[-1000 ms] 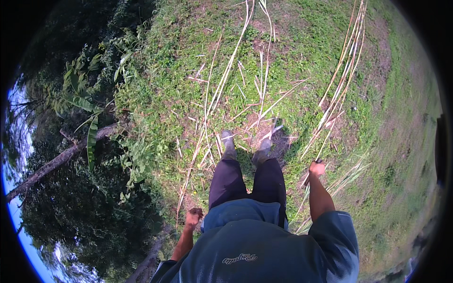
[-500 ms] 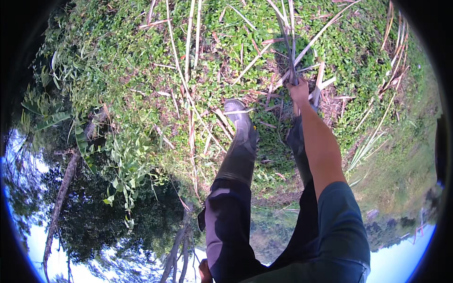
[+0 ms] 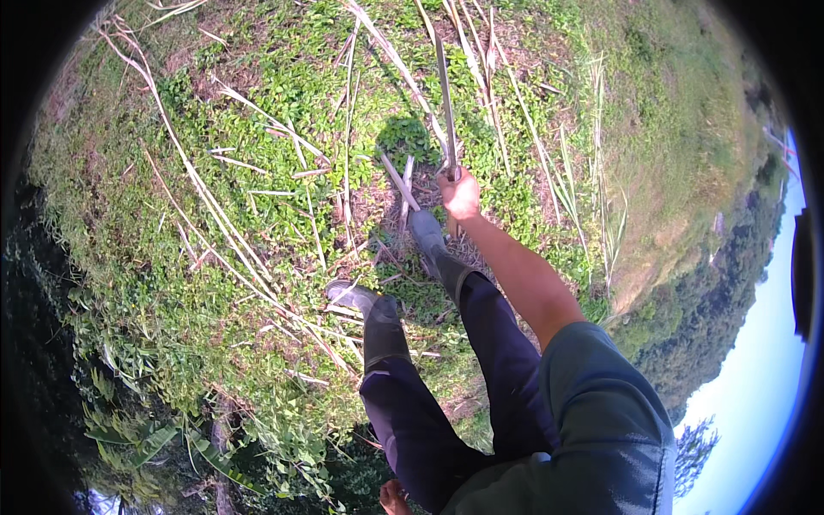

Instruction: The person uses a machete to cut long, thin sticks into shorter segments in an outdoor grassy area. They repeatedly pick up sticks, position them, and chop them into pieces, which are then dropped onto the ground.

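Observation:
My right hand (image 3: 461, 196) is closed round the handle of a machete (image 3: 445, 103). Its long, narrow grey blade points away from me over the grass. A short brownish end of the handle shows below the fist. Close by that hand, a cut stalk piece (image 3: 400, 182) lies beside my right boot. My left hand (image 3: 393, 498) shows only in part at the lower edge, by my left thigh; its fingers are too hidden to read.
Long dry stalks (image 3: 202, 184) lie across the green ground cover on the left, with more dry stalks (image 3: 493, 81) ahead. My rubber boots (image 3: 352, 296) stand among short cut pieces. Leafy plants and a trunk (image 3: 221, 438) are at lower left. A wooded slope (image 3: 687, 335) rises at right.
My view has swung round, and my legs now slant to the left. The right hand still grips the machete, its blade now clear of the boots and the stalks nearest them.

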Demonstrator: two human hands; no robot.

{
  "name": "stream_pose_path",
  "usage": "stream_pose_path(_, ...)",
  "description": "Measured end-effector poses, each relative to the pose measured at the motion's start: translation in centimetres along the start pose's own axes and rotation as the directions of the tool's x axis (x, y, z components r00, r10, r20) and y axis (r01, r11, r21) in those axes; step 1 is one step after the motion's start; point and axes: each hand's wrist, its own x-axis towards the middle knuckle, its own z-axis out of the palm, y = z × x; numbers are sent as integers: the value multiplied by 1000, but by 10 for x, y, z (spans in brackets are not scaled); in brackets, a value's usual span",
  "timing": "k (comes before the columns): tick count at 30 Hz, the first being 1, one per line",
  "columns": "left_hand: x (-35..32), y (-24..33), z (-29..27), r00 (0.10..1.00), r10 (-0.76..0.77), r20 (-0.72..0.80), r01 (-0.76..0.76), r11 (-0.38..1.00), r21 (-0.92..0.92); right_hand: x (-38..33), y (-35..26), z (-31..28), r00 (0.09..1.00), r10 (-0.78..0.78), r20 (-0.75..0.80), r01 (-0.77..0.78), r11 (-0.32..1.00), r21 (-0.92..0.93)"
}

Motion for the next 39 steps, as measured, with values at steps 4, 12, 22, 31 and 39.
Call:
stream_pose_path(4,-36,73,26,956,268,122,-276,960,49,26,1,-228,930,49,-365,-58,998,-16)
stream_pose_path(12,-37,113,55,885,392,252,-433,891,135,-91,98,-678,631,61,-774,-622,636,-457)
stream_pose_path(22,106,170,84,860,438,263,-497,835,236,-187,160,-741,487,643,-591,-865,449,-225)
stream_pose_path(31,402,235,145,976,211,60,-213,977,28,-166,53,-337,632,774,-44,-723,569,-391)
stream_pose_path(39,668,153,159,810,571,135,-586,782,214,-157,-52,-181,807,581,-110,-511,592,-623)
